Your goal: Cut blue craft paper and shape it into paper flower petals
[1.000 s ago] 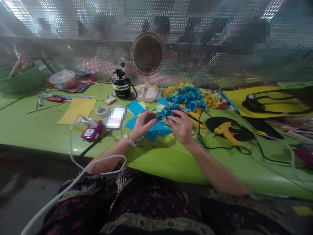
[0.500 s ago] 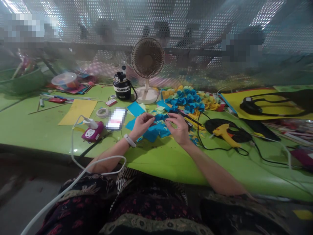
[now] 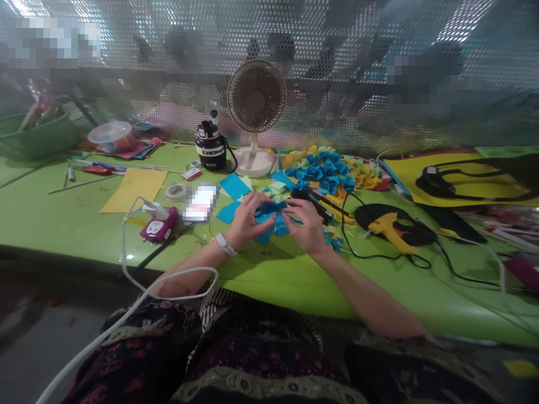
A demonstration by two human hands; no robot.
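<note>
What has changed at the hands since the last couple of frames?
The left hand has shifted slightly toward the right hand, its thumb and fingers parted wider than half a second ago. Both hands stay at the small blue paper piece; whether either firmly grips it is unclear. The fan, phone and yellow glue gun stay put.

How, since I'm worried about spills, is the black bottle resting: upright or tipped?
Upright: the black bottle stands on the green table, cap on top, white band roughly level.
</note>
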